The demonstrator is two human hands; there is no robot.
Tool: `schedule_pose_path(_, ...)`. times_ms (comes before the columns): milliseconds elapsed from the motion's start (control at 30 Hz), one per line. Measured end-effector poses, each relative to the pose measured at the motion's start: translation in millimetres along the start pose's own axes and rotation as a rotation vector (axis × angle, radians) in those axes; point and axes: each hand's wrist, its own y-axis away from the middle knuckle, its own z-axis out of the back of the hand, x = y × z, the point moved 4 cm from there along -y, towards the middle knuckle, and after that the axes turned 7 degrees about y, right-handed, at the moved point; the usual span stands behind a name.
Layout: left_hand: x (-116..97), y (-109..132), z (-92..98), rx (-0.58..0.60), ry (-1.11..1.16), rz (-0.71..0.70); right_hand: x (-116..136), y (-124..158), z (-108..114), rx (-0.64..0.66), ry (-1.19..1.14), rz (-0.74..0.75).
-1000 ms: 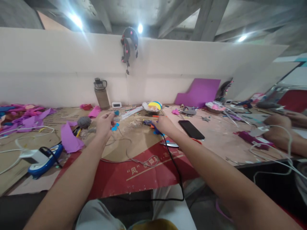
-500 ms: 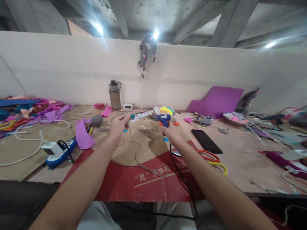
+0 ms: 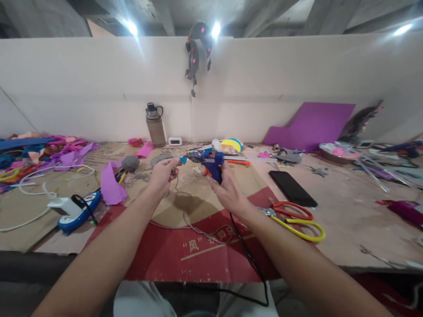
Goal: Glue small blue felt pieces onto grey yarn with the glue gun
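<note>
My right hand [image 3: 227, 190] grips a blue glue gun [image 3: 211, 161] by its handle, held above the cardboard with its nozzle pointing left. A black cord [image 3: 246, 255] runs from it down over the table's front edge. My left hand [image 3: 162, 175] is pinched on a small blue piece [image 3: 182, 160] with grey cord trailing from it. The nozzle tip sits right at that piece. Both hands hover over the brown and red cardboard sheet [image 3: 198, 246].
Red and yellow scissors [image 3: 294, 216] and a black phone [image 3: 292, 188] lie right of my hands. A blue-and-white power strip [image 3: 77, 211], purple felt scraps [image 3: 112, 185] and a grey pom-pom [image 3: 130, 163] sit left. A water bottle [image 3: 155, 125] stands at the white wall.
My right hand picked the glue gun up from the table and brought it left to the piece in my left hand. The camera view shifted right and down.
</note>
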Motion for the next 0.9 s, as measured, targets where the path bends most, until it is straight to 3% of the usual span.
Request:
schedule_pose_path(233,-0.1,3.9,-4.4,0.015,-0.002,-0.028,8.1,0.5,-2.3,0.041,0.061,-0.062)
schedule_pose_path(900,-4.4,8.0,-4.7,0.019,-0.13,-0.113,6.7,2.9,-5.9,0.072,0.091,-0.062)
